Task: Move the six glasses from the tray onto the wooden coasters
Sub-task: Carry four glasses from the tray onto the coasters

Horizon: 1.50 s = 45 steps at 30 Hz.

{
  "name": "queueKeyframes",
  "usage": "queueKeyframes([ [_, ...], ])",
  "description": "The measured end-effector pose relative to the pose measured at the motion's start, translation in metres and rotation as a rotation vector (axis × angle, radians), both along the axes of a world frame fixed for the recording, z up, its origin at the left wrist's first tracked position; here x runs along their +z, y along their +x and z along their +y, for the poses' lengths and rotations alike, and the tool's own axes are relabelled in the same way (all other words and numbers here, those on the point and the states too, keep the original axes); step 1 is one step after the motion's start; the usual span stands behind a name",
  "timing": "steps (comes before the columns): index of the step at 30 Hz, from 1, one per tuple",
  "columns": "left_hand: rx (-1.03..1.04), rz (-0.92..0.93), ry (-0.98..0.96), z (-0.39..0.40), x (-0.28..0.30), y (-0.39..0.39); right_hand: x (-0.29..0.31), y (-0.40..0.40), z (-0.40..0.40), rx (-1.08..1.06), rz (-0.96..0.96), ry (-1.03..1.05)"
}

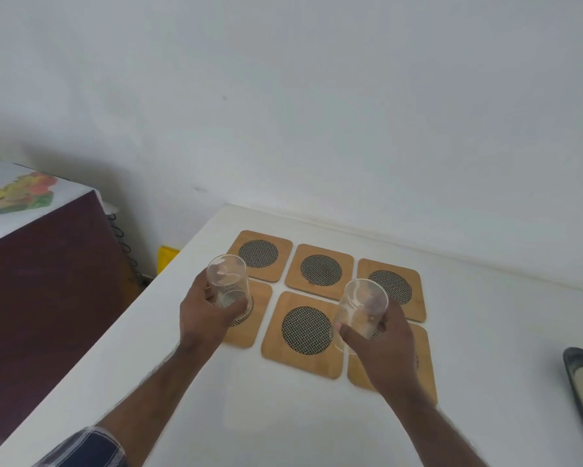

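Note:
Several square wooden coasters [320, 271] with dark mesh circles lie in two rows on the white table [283, 416]. My left hand [202, 318] grips a clear glass [227, 281] above the front-left coaster [249, 328], which it partly covers. A second clear glass [362, 308] is held in my right hand [381, 352], over the front-right coaster [424, 362]. Both glasses are tilted toward the camera. The front-middle coaster [305, 335] and the back row are bare. Only an edge of the dark tray [579, 382] shows at the far right.
The table's back edge meets a white wall. On the left stands a dark maroon cabinet [47, 281] under a floral cloth, with a yellow object [167, 259] on the floor between it and the table. My checked sleeve [88, 449] shows at the bottom left.

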<state>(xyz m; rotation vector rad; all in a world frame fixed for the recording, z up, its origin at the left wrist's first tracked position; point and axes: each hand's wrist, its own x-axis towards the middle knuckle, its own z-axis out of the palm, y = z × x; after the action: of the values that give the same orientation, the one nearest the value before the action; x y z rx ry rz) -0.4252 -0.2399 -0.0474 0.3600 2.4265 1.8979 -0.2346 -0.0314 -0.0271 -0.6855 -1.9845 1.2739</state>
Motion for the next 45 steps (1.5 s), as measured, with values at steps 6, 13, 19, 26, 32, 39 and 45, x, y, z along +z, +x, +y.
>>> queueKeyframes([
  [6,-0.028,-0.008,-0.005,-0.008,-0.011,-0.019,-0.004,-0.040,-0.013,0.074,-0.006,-0.057],
  [13,-0.047,-0.018,-0.038,-0.011,-0.025,-0.028,-0.006,-0.091,-0.019,0.130,-0.032,-0.065],
  [19,-0.008,-0.030,-0.102,-0.009,-0.035,-0.027,-0.003,-0.146,-0.009,0.149,-0.042,-0.035],
  [26,0.041,-0.028,-0.222,-0.004,-0.048,-0.026,-0.004,-0.207,-0.004,0.201,-0.034,-0.002],
  [32,0.052,-0.023,-0.231,-0.005,-0.053,-0.027,-0.023,-0.249,-0.001,0.207,-0.047,-0.012],
  [39,0.043,-0.022,-0.227,-0.004,-0.057,-0.028,-0.036,-0.277,-0.003,0.227,-0.074,-0.051],
  [45,0.039,-0.007,-0.210,-0.003,-0.056,-0.028,-0.040,-0.284,-0.004,0.225,-0.079,-0.054],
])
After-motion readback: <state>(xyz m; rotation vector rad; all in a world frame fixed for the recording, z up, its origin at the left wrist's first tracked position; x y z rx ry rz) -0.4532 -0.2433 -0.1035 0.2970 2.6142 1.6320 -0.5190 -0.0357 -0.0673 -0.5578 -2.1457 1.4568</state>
